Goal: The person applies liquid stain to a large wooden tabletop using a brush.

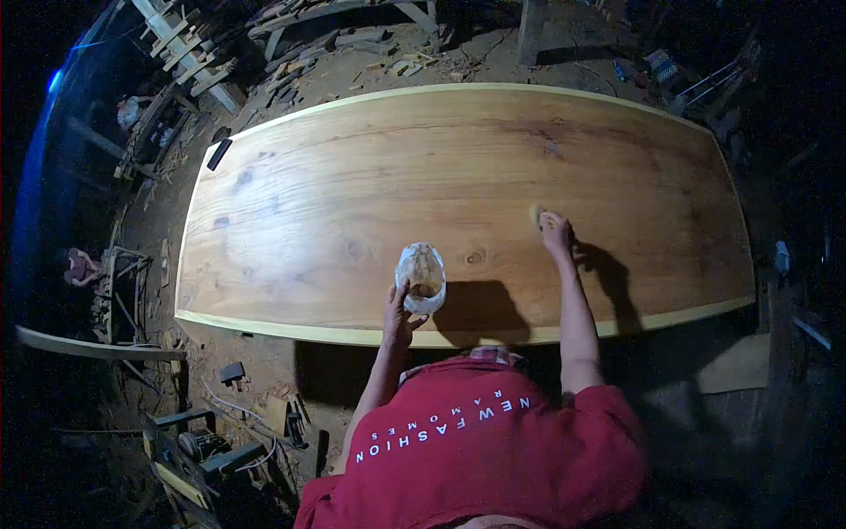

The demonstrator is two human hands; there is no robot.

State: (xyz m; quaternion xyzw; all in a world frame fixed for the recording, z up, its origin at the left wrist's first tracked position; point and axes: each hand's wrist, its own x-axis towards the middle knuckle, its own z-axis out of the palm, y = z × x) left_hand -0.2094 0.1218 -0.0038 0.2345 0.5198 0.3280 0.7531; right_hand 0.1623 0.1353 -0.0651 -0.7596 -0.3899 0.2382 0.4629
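Your left hand (398, 321) grips a whitish open container (424, 275), presumably handy for your right hand (556, 232), pinching a pale pad (535, 214) over a brown wooden panel (352, 189).

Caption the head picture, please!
Left hand holds rounded whitish container, right hand small yellowish pad, at long brown wooden tabletop.

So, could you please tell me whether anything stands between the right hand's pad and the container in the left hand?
Nothing visible does: between the pad in the right hand and the container in the left hand, only the bare wooden panel shows. The black object lies well aside, at the far left corner.
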